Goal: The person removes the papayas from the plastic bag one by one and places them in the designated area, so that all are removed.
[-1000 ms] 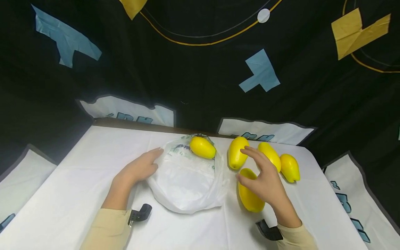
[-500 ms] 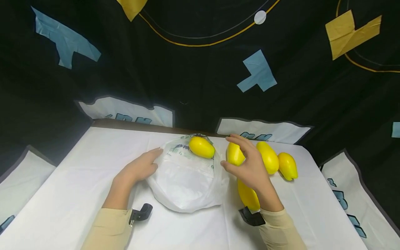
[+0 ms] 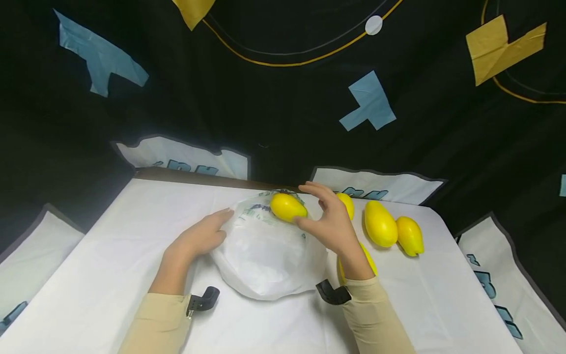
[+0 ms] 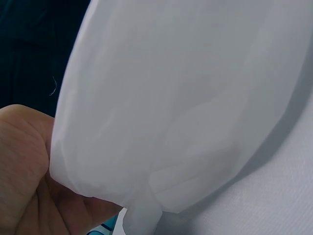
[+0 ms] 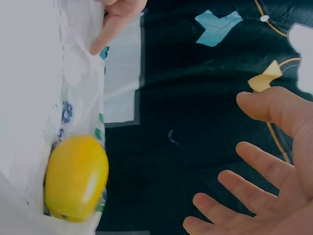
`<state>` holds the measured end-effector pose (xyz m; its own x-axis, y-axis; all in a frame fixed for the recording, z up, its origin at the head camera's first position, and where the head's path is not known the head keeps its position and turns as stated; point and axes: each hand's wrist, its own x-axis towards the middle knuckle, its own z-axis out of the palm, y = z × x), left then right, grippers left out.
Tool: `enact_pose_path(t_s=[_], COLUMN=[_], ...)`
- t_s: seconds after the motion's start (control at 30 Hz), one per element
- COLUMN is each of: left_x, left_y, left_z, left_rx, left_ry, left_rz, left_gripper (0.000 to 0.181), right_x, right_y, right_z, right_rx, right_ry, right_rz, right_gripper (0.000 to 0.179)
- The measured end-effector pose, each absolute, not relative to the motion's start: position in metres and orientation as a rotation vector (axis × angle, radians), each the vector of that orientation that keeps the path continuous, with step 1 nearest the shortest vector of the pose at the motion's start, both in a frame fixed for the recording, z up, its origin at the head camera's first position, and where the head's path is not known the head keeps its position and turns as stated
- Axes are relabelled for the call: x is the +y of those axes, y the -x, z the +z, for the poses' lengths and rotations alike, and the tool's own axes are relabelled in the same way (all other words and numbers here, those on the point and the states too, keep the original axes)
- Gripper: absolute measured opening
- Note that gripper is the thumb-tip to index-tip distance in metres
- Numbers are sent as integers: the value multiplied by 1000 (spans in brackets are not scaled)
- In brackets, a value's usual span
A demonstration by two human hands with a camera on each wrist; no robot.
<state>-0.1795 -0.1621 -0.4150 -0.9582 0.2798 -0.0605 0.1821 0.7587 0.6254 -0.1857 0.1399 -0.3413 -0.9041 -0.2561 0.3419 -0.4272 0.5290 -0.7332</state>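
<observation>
A white plastic bag (image 3: 265, 265) with green and blue print lies open-mouthed on the table. On its far part rests a yellow, mango-like fruit (image 3: 288, 207). My left hand (image 3: 196, 236) grips the bag's left rim; in the left wrist view its fingers pass behind the white plastic (image 4: 161, 98). My right hand (image 3: 329, 221) is over the bag's right side, thumb and fingers spread, close beside the fruit. Nothing is in its grasp; the right wrist view shows a gap between the open fingers (image 5: 249, 191) and the yellow fruit (image 5: 77, 178).
Several more yellow fruits lie right of the bag: one (image 3: 380, 223) and another (image 3: 410, 236) side by side, one (image 3: 346, 204) behind my right hand, and one (image 3: 367, 260) partly hidden by that forearm. A black curtain (image 3: 283, 113) hangs behind the white-covered table (image 3: 110, 265).
My right hand has moved left, from over the loose fruits to the bag's right side beside the fruit there. The bag's right part has shifted slightly. My left hand stays at the rim.
</observation>
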Motion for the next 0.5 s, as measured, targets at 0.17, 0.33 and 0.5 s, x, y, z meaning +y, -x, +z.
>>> enact_pose_path(t_s=[0.17, 0.33, 0.5], left_x=[-163, -163, -163], left_y=[180, 180, 180], left_z=[-416, -417, -418], left_rx=[2800, 2796, 2792], left_ry=[-350, -334, -324], left_rz=[980, 981, 976], left_gripper=[57, 58, 58], right_x=[127, 121, 118], right_y=[200, 215, 228], right_z=[-351, -364, -379], right_rx=[-2624, -2670, -2722], right_ry=[-542, -539, -523], right_rz=[1296, 1274, 1232], right_gripper=[60, 60, 59])
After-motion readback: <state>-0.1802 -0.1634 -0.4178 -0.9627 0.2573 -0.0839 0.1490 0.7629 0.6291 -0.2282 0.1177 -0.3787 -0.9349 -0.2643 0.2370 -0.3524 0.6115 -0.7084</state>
